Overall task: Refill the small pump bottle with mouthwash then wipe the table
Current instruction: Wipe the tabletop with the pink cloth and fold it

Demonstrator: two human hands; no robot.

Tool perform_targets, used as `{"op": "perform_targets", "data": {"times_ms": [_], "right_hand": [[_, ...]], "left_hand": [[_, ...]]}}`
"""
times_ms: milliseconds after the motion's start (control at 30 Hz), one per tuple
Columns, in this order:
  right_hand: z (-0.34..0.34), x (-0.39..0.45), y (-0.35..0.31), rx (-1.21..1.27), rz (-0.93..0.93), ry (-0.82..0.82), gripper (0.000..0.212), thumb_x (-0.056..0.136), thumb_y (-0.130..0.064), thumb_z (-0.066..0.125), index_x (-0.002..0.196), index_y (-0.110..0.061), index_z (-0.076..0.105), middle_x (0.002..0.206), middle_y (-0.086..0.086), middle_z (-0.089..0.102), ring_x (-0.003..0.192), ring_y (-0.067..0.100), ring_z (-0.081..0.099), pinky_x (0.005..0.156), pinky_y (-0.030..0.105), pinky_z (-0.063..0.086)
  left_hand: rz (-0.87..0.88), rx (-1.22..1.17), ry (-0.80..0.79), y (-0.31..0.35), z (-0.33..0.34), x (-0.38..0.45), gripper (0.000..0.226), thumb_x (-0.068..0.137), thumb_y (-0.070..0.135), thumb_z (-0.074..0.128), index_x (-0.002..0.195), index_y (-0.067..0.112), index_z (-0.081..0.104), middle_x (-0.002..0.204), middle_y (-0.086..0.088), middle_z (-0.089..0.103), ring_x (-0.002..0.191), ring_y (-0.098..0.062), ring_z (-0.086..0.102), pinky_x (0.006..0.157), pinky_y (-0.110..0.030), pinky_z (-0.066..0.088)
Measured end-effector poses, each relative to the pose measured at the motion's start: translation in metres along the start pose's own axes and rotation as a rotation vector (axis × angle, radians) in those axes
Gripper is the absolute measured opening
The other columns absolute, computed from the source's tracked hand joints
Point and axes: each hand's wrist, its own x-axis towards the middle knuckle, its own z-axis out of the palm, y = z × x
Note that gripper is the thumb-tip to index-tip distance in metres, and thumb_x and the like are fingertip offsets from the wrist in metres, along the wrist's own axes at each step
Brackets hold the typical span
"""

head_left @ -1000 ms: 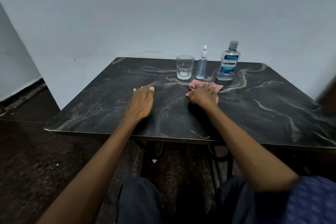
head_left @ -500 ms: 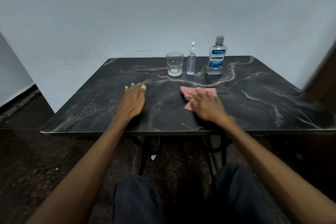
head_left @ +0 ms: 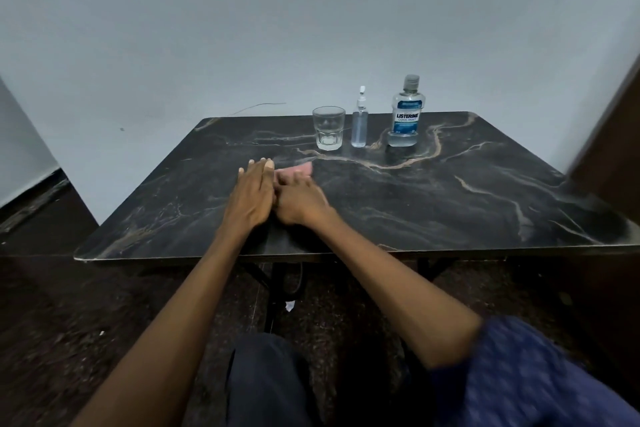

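A pink cloth lies on the dark marble table, mostly hidden under my right hand, which presses down on it. My left hand rests flat on the table with fingers together, touching the right hand's left side. At the back of the table stand a small clear pump bottle and a Listerine mouthwash bottle with its cap on.
An empty clear glass stands just left of the pump bottle. A grey wall runs behind the table. A dark panel rises at the right edge. My knees and the dark floor are below the front edge.
My right hand slid the pink cloth leftward across the table until it met my left hand. The left hand stayed flat in place. The bottles and glass did not move.
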Motion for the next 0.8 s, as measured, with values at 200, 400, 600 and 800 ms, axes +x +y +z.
{"op": "perform_targets", "data": {"times_ms": [200, 400, 600, 800], "right_hand": [[-0.017, 0.050, 0.015, 0.013, 0.077, -0.115, 0.061, 0.114, -0.044, 0.026, 0.171, -0.028, 0.014, 0.179, 0.011, 0.005, 0.164, 0.040, 0.006, 0.133, 0.053, 0.005], [-0.033, 0.013, 0.135, 0.047, 0.259, -0.062, 0.058, 0.115, -0.044, 0.018, 0.172, -0.031, 0.011, 0.180, 0.006, 0.001, 0.165, 0.038, 0.003, 0.133, 0.055, 0.004], [-0.051, -0.051, 0.242, 0.066, 0.485, 0.058, 0.057, 0.116, -0.038, 0.020, 0.171, -0.025, 0.017, 0.179, 0.011, 0.008, 0.163, 0.041, 0.012, 0.133, 0.056, 0.010], [-0.042, -0.120, 0.259, 0.030, 0.617, 0.137, 0.057, 0.115, -0.041, 0.024, 0.170, -0.026, 0.022, 0.177, 0.018, 0.014, 0.161, 0.046, 0.016, 0.131, 0.055, 0.012]], "left_hand": [[-0.058, -0.024, -0.001, -0.004, -0.004, 0.002, 0.059, 0.116, 0.037, 0.017, 0.160, 0.006, 0.041, 0.170, -0.015, 0.032, 0.163, -0.022, 0.017, 0.133, -0.035, 0.001], [-0.024, 0.037, -0.027, -0.011, 0.001, 0.006, 0.067, 0.115, 0.047, 0.013, 0.159, 0.007, 0.043, 0.169, -0.018, 0.031, 0.163, -0.026, 0.015, 0.133, -0.039, 0.002], [-0.005, 0.091, -0.046, -0.015, 0.001, 0.006, 0.068, 0.114, 0.050, 0.014, 0.156, 0.008, 0.048, 0.168, -0.020, 0.034, 0.163, -0.030, 0.015, 0.133, -0.046, 0.006], [0.014, 0.141, -0.113, -0.004, 0.003, 0.004, 0.069, 0.113, 0.053, 0.014, 0.146, 0.005, 0.051, 0.165, -0.023, 0.038, 0.163, -0.033, 0.013, 0.133, -0.049, 0.009]]}}
